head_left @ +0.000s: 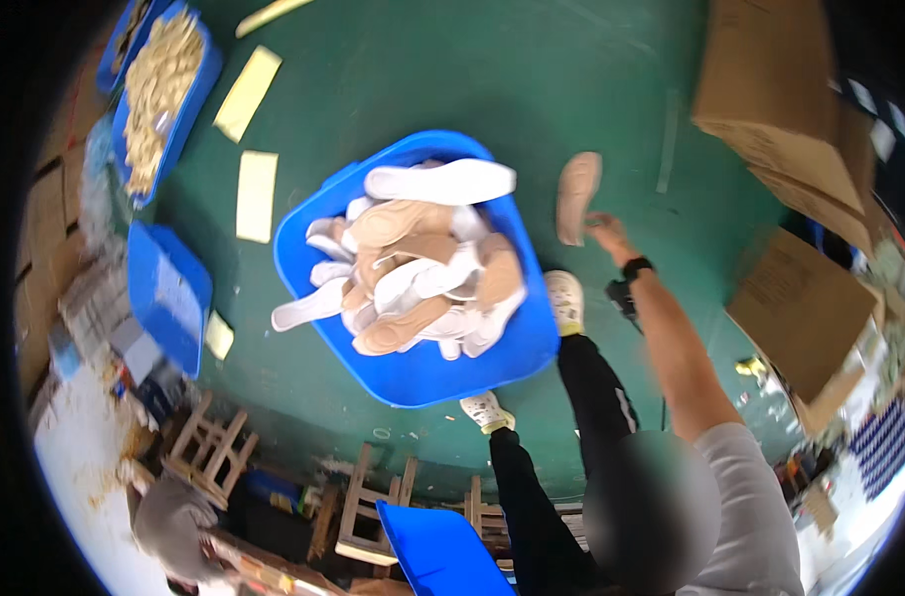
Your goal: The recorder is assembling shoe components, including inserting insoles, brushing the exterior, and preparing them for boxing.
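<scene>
My right hand (609, 234) reaches out from a grey sleeve, with a black band at the wrist. Its fingers are closed at the lower end of a beige shoe insole (579, 194), slightly smeared by motion, above the floor. To the left stands a large blue bin (422, 389) heaped with white and beige insoles. One long white insole (440, 183) lies across the far side of the heap, apparently over the rim. Another white insole (308, 306) pokes out past the left rim. I cannot see my left hand.
Beige pieces fill a blue crate (212, 70) at the far left; a blue tray (164, 298) lies nearer. Yellow sheets (255, 197) lie on the green floor. Cardboard boxes (805, 308) stand right. Wooden stools (368, 507), another blue container (442, 556) and a person (174, 526) are along the bottom.
</scene>
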Available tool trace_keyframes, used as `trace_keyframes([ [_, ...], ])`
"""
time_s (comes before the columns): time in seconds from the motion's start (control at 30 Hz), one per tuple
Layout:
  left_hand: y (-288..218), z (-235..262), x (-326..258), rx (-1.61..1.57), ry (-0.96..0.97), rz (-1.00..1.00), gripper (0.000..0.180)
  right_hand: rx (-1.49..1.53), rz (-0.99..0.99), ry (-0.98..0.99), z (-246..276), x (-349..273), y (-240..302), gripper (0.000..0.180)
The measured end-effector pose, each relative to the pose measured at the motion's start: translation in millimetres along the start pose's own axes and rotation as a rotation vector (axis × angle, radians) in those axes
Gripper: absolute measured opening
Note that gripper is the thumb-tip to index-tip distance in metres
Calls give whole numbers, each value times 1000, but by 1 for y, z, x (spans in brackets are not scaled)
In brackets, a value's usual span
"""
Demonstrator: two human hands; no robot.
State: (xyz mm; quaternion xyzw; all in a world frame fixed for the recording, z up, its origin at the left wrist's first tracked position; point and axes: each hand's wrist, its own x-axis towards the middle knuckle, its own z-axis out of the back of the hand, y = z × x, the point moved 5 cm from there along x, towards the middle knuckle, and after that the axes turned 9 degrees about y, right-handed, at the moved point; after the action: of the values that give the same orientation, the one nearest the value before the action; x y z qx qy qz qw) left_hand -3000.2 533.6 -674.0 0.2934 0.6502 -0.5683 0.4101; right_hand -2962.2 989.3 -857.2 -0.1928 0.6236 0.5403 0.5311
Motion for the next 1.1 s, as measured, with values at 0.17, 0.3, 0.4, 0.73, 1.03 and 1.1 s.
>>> trace_keyframes([
  [0.17, -55, 103, -52, -67, -321, -142, 47, 300, 109, 97, 10, 75, -33, 54],
  [0.3, -81, 123, -140, -199, -449, -192, 45, 201, 199, -301, 37, 63, -7, 32],
  [0.4, -121, 141, -218, -255, -528, -274, 43, -366, 481, -460, -43, -60, 75, 24],
  [0.73, -211, 163, -292, -621, -287, -239, 37, -407, 418, 203, -154, -249, 198, 52],
  [1.03, -339, 272, -264, -831, 7, 10, 32, -354, 458, -216, 49, -307, 230, 21],
  [1.1, -390, 329, -254, -831, 30, 38, 31, -195, 387, -367, 40, -371, 231, 20],
])
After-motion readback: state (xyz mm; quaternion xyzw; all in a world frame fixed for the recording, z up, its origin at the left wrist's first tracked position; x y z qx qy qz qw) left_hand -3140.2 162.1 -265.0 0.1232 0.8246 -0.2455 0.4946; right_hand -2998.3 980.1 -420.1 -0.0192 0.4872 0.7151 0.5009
